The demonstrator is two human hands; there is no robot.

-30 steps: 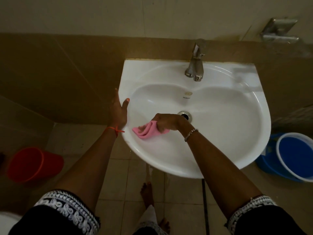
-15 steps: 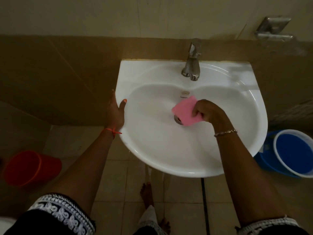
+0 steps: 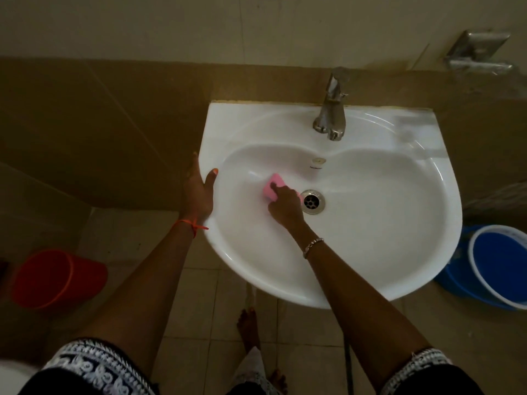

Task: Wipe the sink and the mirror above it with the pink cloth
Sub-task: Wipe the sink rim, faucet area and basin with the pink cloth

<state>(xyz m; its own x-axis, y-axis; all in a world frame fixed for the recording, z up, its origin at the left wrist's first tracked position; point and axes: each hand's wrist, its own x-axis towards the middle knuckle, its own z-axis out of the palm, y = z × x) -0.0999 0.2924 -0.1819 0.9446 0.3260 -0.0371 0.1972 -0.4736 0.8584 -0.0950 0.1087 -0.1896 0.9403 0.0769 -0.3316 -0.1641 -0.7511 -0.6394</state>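
Pressing the soft pink cloth [image 3: 273,190] just left of the drain [image 3: 312,201], my right hand [image 3: 285,205] pinches it bunched; left hand [image 3: 198,192], fingers spread, braces the sink [image 3: 370,223] rim.

Small print on the sink [image 3: 370,252] is too blurred to read

white sink [image 3: 370,238], silver tap [image 3: 330,115] and drain [image 3: 313,201]. pink cloth [image 3: 272,189]. orange thread [image 3: 190,223] on one wrist, silvery bracelet [image 3: 313,246] on the other, orange thumbnail [image 3: 215,170]. black sleeves [image 3: 85,369] with a white patterned border. red bucket [image 3: 57,277]; blue bucket [image 3: 502,266] with a white rim. wall [image 3: 114,24] beige above, brown below; floor [image 3: 196,295] of pale beige tiles.
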